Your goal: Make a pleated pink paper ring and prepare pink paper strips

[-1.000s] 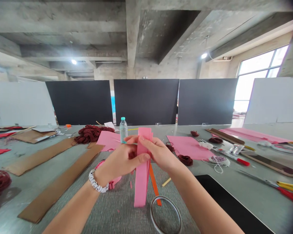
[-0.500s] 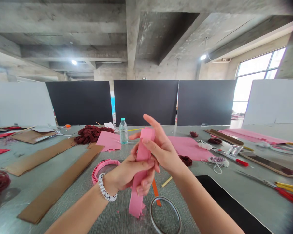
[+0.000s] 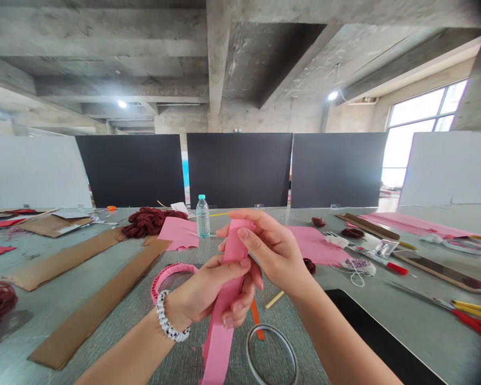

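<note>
Two-handed hold over table [image 3: 24, 327]

Pink strip [image 3: 219, 347] slants through both hands, apparently gripped at two points to keep it flat and steady. Left hand [image 3: 200, 287] pinches its middle, thumb in front; right hand [image 3: 279, 256] pinches its top. The lower part extends below both, near the tape ring [image 3: 249, 350].

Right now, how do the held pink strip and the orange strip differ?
The pink strip looks wider than the orange strip. The left hand and right hand hold the pink strip, while the orange strip lies on the grey surface. Both look long and are partly hidden by the hands.
</note>
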The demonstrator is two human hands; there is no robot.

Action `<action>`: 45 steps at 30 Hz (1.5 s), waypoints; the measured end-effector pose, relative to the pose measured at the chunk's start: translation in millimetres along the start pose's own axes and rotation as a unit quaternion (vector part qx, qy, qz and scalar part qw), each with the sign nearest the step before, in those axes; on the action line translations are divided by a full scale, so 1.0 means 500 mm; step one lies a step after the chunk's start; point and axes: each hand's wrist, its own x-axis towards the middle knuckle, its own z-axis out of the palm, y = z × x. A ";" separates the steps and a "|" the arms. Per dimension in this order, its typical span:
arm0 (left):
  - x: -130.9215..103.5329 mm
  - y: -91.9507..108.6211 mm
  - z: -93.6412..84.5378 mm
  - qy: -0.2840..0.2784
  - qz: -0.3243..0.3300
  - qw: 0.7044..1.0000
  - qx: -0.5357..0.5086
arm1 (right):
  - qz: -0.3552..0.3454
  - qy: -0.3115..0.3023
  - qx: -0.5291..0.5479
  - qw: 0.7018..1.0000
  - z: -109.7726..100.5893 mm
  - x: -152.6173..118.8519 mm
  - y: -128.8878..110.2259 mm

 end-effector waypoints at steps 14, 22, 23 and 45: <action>-0.001 -0.005 -0.005 0.040 0.032 0.998 0.031 | 0.010 0.016 0.025 1.000 0.009 0.000 0.003; 0.001 -0.005 -0.009 0.045 0.033 0.998 0.041 | -0.005 -0.011 0.051 0.999 0.013 0.000 -0.002; 0.001 -0.006 -0.009 0.043 0.032 0.998 0.041 | -0.003 -0.017 0.056 0.998 0.014 0.001 -0.002; 0.031 -0.016 -0.049 0.084 0.023 0.992 -0.086 | -0.095 0.118 0.005 0.988 -0.064 0.014 -0.007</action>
